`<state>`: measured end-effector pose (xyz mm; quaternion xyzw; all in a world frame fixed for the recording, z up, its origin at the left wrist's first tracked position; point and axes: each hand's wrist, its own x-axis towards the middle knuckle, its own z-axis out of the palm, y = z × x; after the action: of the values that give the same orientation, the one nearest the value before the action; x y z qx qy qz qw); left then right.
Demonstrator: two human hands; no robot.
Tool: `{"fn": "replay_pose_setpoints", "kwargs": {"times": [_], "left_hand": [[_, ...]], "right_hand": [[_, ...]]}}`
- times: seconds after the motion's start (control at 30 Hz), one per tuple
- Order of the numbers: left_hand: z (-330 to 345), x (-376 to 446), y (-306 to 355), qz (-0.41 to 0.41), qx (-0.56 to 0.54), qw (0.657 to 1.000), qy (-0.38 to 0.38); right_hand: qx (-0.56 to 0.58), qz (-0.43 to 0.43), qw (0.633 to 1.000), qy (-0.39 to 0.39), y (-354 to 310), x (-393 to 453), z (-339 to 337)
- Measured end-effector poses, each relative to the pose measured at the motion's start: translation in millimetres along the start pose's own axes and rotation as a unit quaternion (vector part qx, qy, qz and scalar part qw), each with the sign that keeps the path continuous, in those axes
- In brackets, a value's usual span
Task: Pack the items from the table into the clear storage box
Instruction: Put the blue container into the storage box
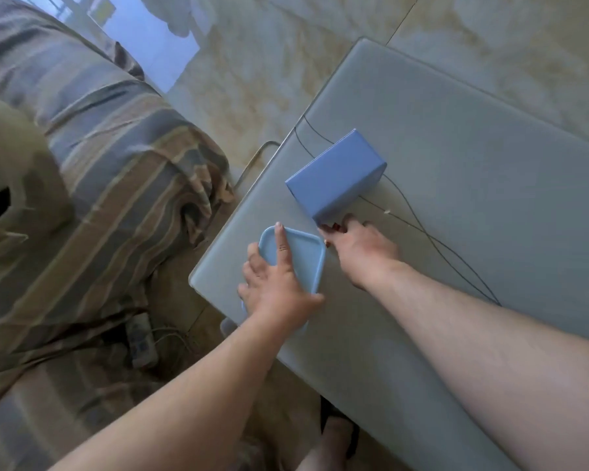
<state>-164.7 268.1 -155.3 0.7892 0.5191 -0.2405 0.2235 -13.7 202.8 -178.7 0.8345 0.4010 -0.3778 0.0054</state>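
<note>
A light blue rounded lid (303,256) lies near the table's left corner. My left hand (279,294) holds it: the index finger lies straight along the top, the other fingers curl over its left edge and the thumb sits at its right edge. What is under the lid is hidden. A blue cardboard box (337,178) stands just beyond it on the grey table (473,171). My right hand (361,249) reaches to the box's near corner with its fingers bent down. Something small and red (334,227) shows at the fingertips; the grip is hidden.
Thin dark cables (439,246) run across the table past the blue box. A striped sofa cover (116,171) fills the left side, with a power strip (142,341) on the tiled floor below the table's corner. A foot (334,436) shows by the table's near edge.
</note>
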Motion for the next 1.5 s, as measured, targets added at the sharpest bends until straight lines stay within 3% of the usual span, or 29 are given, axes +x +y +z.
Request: {"fn": "replay_pose_setpoints", "kwargs": {"times": [0.07, 0.2, 0.3, 0.43, 0.5, 0.63, 0.77, 0.93, 1.13, 1.33, 1.5], "left_hand": [[0, 0, -5, 0.026, 0.025, 0.999, 0.0], [1, -9, -20, 0.122, 0.091, 0.988, 0.003], [5, -23, -21, 0.193, 0.154, 0.969, -0.015], [18, -48, 2, 0.264, 0.187, 0.945, -0.036], [25, -65, 20, 0.29, 0.192, 0.937, -0.038], [31, -105, 67, 0.309, 0.16, 0.937, -0.027], [24, -152, 121, 0.36, 0.145, 0.922, -0.012], [21, -231, 201, 0.476, 0.208, 0.852, 0.061], [51, -369, 312, 0.601, 0.208, 0.768, 0.067], [137, -490, 388, 0.707, 0.231, 0.668, 0.014], [218, -537, 401, 0.717, 0.35, 0.6, -0.061]], "right_hand": [[-0.003, -0.001, 1.0, 0.025, 2, 7, 4], [0.049, 0.092, 0.992, 0.07, 26, 1, 20], [0.091, 0.144, 0.985, 0.036, 57, -18, 39], [0.076, 0.149, 0.986, 0.02, 99, -76, 44], [0.126, 0.16, 0.979, 0.021, 121, -105, 46], [0.252, 0.179, 0.95, 0.054, 167, -166, 41], [0.409, 0.174, 0.886, 0.131, 203, -242, 13], [0.544, 0.131, 0.803, 0.206, 248, -344, -24], [0.489, 0.19, 0.796, 0.303, 333, -506, -38], [0.487, 0.296, 0.728, 0.382, 424, -657, 25], [0.505, 0.392, 0.698, 0.323, 451, -703, 111]]}}
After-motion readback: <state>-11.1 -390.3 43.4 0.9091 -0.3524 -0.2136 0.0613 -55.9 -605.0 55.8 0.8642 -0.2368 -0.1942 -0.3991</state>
